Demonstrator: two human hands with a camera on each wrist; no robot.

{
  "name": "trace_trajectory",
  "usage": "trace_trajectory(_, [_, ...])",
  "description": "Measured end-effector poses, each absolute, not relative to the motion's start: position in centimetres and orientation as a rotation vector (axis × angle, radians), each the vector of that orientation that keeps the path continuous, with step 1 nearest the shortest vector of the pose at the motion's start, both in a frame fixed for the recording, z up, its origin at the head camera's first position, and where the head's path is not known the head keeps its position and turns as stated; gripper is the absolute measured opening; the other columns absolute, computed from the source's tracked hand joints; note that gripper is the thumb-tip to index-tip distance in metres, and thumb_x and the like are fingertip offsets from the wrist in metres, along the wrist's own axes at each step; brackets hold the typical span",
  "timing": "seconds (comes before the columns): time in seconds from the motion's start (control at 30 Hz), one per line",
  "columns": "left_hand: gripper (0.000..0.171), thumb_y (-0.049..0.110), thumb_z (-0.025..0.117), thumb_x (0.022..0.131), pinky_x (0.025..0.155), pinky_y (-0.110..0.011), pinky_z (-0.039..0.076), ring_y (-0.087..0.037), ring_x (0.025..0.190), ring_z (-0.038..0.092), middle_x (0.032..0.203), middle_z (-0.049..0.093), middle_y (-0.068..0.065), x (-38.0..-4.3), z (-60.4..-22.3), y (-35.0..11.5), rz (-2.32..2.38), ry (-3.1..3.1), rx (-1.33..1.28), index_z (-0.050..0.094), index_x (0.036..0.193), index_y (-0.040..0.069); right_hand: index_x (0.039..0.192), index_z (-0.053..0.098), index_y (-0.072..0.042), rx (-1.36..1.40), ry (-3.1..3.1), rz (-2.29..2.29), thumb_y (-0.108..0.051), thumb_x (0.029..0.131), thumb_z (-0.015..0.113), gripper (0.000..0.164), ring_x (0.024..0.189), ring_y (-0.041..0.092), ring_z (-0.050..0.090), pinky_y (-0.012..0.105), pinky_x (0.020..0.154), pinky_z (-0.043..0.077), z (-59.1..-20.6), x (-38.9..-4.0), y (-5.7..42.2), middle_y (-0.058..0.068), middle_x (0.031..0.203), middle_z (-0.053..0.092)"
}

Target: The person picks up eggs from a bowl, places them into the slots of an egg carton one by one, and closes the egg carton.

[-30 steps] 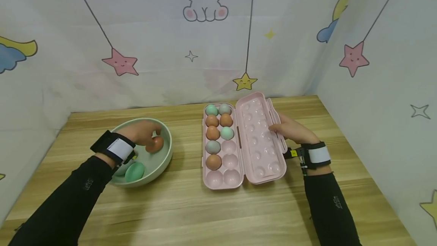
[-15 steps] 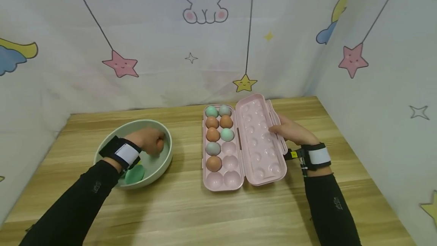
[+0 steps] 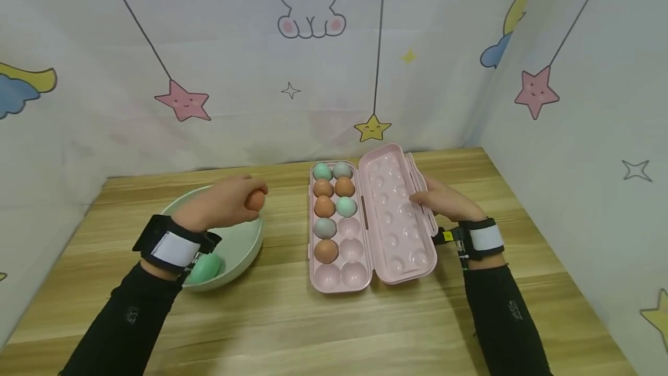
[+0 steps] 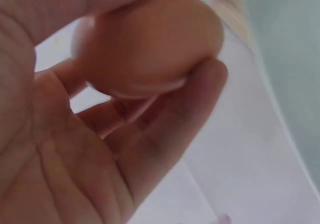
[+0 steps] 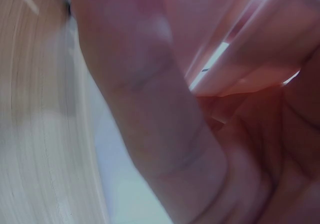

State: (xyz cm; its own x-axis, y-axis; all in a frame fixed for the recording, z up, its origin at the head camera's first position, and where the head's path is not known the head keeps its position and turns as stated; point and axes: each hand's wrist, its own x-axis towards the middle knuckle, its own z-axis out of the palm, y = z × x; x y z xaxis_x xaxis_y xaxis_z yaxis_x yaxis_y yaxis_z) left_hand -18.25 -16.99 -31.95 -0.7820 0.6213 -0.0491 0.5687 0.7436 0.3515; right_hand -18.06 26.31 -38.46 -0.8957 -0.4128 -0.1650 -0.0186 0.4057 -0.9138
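My left hand (image 3: 221,203) pinches a brown egg (image 4: 150,43) between thumb and fingers, raised over the right rim of a pale green bowl (image 3: 245,254). Inside that bowl a green egg (image 3: 205,268) shows beneath my wrist; the forearm covers the bowl's left part. To the right lies a pink egg carton (image 3: 341,283), unfolded, with brown, green and grey eggs in its far and left cups. Several near cups on its right side hold nothing. My right hand (image 3: 446,199) grips the outer edge of the carton's lid (image 3: 388,213), thumb on the inner face.
A wooden table (image 3: 282,329) carries the bowl and the carton. Behind it and along the right hang white cloth walls (image 3: 235,45) printed with stars and a bunny. Both wrists wear black straps with small cameras.
My left hand has reached into the bowl, taken hold of the brown egg and lifted it up to the rim. My right hand keeps its grip on the lid.
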Motion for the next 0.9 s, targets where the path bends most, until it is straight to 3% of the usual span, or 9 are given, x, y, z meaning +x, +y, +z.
trace_trajectory(0.6, [0.025, 0.004, 0.074, 0.076, 0.069, -0.030, 0.043, -0.019, 0.076, 0.049, 0.081, 0.051, 0.000, -18.1, -34.0, -7.0, 0.508, 2.589, 1.404, 0.061, 0.097, 0.010, 0.156, 0.001, -0.005, -0.389, 2.309, -1.485, -0.004, 0.097, 0.043, 0.072, 0.104, 0.039, 0.059, 0.045, 0.078, 0.055, -38.2, -18.0, 26.5, 0.033, 0.141, 0.035])
trace_trajectory(0.73, [0.023, 0.006, 0.074, 0.075, 0.068, -0.028, 0.044, -0.016, 0.077, 0.049, 0.084, 0.052, 0.001, -18.1, -34.9, -5.1, 0.461, 2.595, 1.400, 0.060, 0.092, 0.012, 0.156, 0.002, -0.003, -0.390, 2.309, -1.482, -0.004, 0.097, 0.043, 0.071, 0.105, 0.039, 0.059, 0.045, 0.078, 0.055, -38.3, -18.0, 26.4, 0.034, 0.141, 0.035])
trace_trajectory(0.9, [0.027, 0.010, 0.075, 0.080, 0.072, -0.029, 0.048, -0.015, 0.083, 0.054, 0.093, 0.055, -0.001, -18.2, -36.0, -3.6, 0.422, 2.605, 1.356, 0.065, 0.106, 0.010, 0.156, 0.002, -0.003, -0.374, 2.309, -1.479, -0.005, 0.097, 0.044, 0.072, 0.103, 0.038, 0.060, 0.043, 0.077, 0.055, -38.2, -18.0, 26.3, 0.034, 0.139, 0.037])
